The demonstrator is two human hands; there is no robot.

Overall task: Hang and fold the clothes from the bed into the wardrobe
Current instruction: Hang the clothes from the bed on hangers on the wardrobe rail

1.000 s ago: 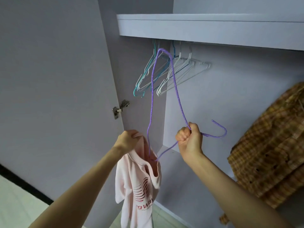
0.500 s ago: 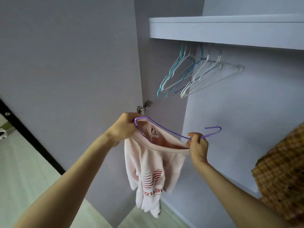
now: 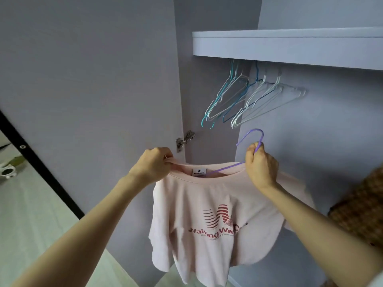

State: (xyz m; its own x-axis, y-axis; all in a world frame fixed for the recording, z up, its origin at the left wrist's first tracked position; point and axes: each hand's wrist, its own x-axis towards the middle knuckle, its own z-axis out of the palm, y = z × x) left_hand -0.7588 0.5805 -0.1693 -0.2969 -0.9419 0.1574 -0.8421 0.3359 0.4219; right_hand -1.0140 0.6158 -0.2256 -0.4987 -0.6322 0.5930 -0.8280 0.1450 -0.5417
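Observation:
A pale pink T-shirt (image 3: 209, 216) with red print hangs spread out in front of the open wardrobe. A purple wire hanger (image 3: 253, 136) sits inside it, with the hook sticking up above the collar and one arm showing through the neck opening. My left hand (image 3: 153, 165) grips the collar at the shirt's left shoulder. My right hand (image 3: 260, 164) grips the hanger's neck just below the hook, at the right of the collar.
Several empty wire hangers (image 3: 244, 100), teal, blue and white, hang under the wardrobe shelf (image 3: 286, 45). The open door (image 3: 89, 79) stands at the left, with its hinge (image 3: 185, 139) beside my left hand. A brown checked garment (image 3: 360, 210) hangs at the right edge.
The hanger swung from upright to level and went into the shirt through the neck. The shirt, bunched before, now hangs spread on it, and my right hand has tipped the hook upward.

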